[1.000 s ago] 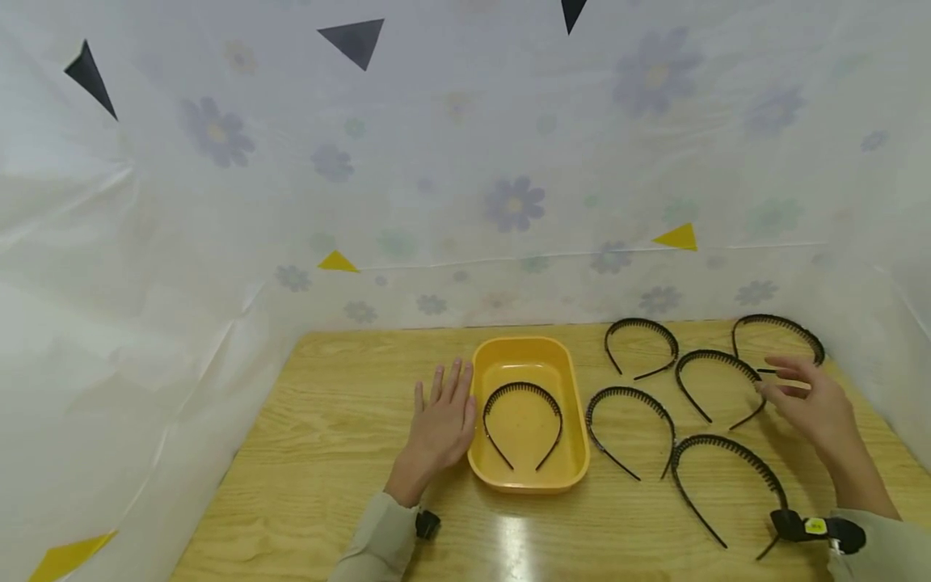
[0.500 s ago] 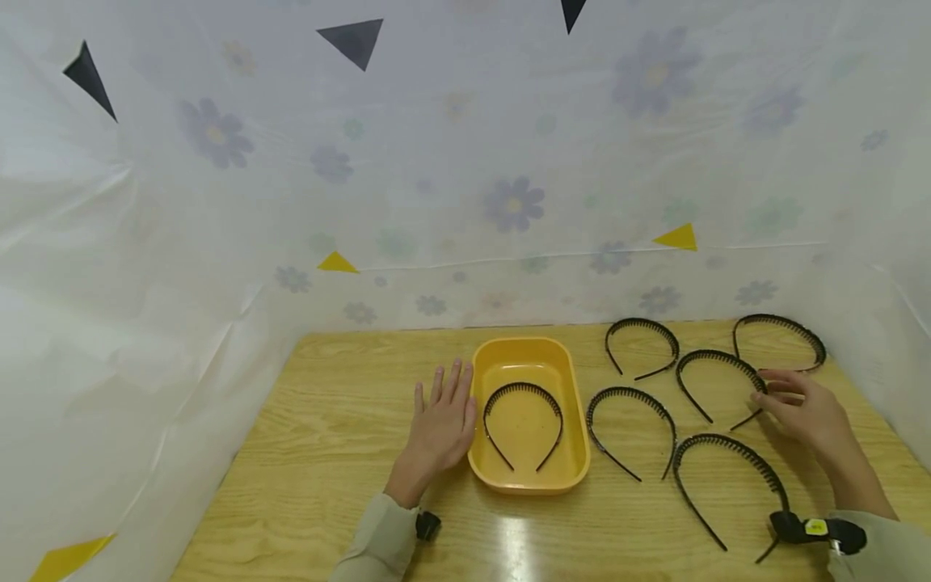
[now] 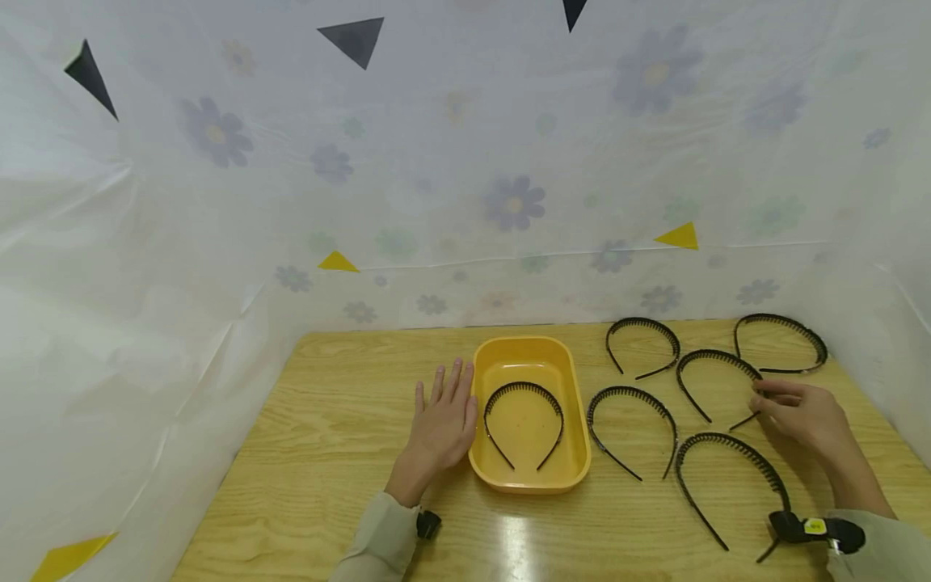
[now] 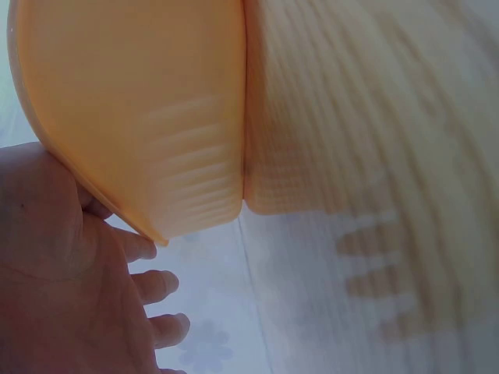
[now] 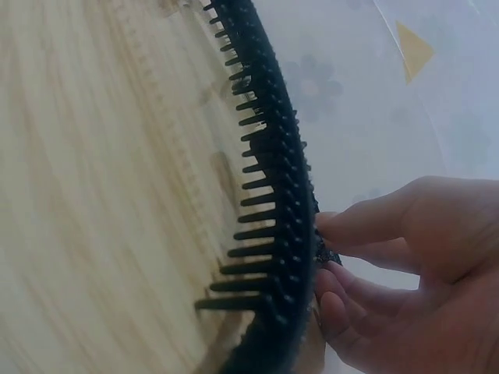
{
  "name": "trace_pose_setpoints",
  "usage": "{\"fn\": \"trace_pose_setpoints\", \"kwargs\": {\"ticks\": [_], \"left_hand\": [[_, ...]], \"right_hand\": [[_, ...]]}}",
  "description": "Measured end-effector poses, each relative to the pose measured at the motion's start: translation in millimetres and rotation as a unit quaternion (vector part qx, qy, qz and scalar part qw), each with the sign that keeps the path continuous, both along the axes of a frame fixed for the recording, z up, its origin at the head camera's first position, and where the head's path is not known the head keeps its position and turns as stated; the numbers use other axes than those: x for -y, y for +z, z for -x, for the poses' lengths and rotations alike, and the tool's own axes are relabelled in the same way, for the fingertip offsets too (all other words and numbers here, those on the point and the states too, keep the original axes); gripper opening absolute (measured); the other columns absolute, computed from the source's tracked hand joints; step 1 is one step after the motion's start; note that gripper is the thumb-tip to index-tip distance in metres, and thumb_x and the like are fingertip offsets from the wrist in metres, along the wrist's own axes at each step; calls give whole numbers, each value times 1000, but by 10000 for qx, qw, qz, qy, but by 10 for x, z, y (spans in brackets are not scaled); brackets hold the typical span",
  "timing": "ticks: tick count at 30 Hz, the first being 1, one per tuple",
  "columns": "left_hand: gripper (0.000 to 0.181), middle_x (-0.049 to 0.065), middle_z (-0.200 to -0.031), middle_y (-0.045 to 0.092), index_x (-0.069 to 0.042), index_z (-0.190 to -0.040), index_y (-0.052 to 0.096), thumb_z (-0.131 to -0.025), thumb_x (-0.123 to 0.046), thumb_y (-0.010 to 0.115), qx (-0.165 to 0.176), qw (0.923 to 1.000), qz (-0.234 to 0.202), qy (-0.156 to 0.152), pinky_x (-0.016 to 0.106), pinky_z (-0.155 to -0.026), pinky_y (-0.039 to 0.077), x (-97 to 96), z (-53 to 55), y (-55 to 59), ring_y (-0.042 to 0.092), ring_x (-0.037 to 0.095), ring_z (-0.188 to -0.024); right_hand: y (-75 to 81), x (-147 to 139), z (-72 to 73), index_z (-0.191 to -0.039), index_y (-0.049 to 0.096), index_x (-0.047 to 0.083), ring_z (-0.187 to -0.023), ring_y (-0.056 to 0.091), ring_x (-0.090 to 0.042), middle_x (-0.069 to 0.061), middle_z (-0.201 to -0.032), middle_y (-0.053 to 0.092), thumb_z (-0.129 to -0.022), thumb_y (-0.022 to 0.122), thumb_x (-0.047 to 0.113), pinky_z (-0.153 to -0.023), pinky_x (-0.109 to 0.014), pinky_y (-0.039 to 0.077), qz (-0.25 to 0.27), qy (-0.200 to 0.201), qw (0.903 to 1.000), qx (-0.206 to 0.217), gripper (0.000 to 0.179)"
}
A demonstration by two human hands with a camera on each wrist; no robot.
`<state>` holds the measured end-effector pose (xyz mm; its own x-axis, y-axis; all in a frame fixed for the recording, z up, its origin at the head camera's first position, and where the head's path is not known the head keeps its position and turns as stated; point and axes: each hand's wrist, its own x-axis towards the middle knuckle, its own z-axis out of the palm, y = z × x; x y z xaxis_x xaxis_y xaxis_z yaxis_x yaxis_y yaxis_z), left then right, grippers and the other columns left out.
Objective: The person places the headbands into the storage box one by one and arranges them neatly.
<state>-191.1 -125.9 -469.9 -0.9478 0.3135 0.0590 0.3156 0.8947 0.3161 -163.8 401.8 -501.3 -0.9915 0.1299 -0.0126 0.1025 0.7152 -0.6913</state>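
Observation:
My left hand [image 3: 441,424] rests against the left rim of a yellow tray [image 3: 529,486], its fingers straight. The left wrist view shows that hand [image 4: 70,273] touching the tray's rim [image 4: 93,191]. Inside the tray lies one black toothed headband [image 3: 523,386]. Over at the right, my right hand [image 3: 807,416] pinches the right side of another black headband [image 3: 716,356] between thumb and fingers. In the right wrist view, fingertips of the right hand [image 5: 421,273] meet at a dark band, partly hidden behind a nearer headband [image 5: 284,179] with long teeth.
Around the right hand lie more black headbands: one at the back [image 3: 643,322], one at the back right [image 3: 781,319], one beside the tray [image 3: 629,391] and one in front [image 3: 727,439], partly under the wrist camera [image 3: 807,525]. A white patterned sheet [image 3: 429,202] encloses the wooden table [image 3: 327,404].
My right hand has moved slightly down and left onto the middle headband's right side, and its thumb and fingers have closed on it. The left hand and tray have stayed put.

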Motion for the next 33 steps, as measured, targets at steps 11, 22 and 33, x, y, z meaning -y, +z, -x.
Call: {"fn": "trace_pose_setpoints", "kwargs": {"ticks": [11, 22, 33], "left_hand": [[58, 4, -172, 9, -15, -167, 15, -113, -34, 26, -54, 10000, -19, -12, 65, -121, 1, 3, 4, -18, 2, 32, -157], [58, 3, -172, 8, -18, -167, 11, -114, -35, 25, -1, 9999, 121, 0, 65, -121, 4, -8, 9, 17, 2, 31, -157], [58, 4, -172, 9, -18, -167, 11, -114, -35, 25, 52, 9999, 103, 7, 64, -121, 4, 0, 7, 24, 2, 31, -157]], "right_hand": [[20, -1, -9, -133, 58, -16, -73, 49, 18, -39, -118, 65, -102, 66, 29, -59, -28, 56, 342, -270, 9991, 16, 55], [70, 14, -41, -130, 71, 4, -73, 61, 10, -14, -102, 74, -102, 65, 31, -60, -30, 59, 865, -505, 9949, -109, 39], [181, 40, -34, -133, 71, 21, -76, 65, 8, 22, -95, 67, -101, 68, 34, -61, -16, 51, 1174, -478, 9917, -199, 36]]}}
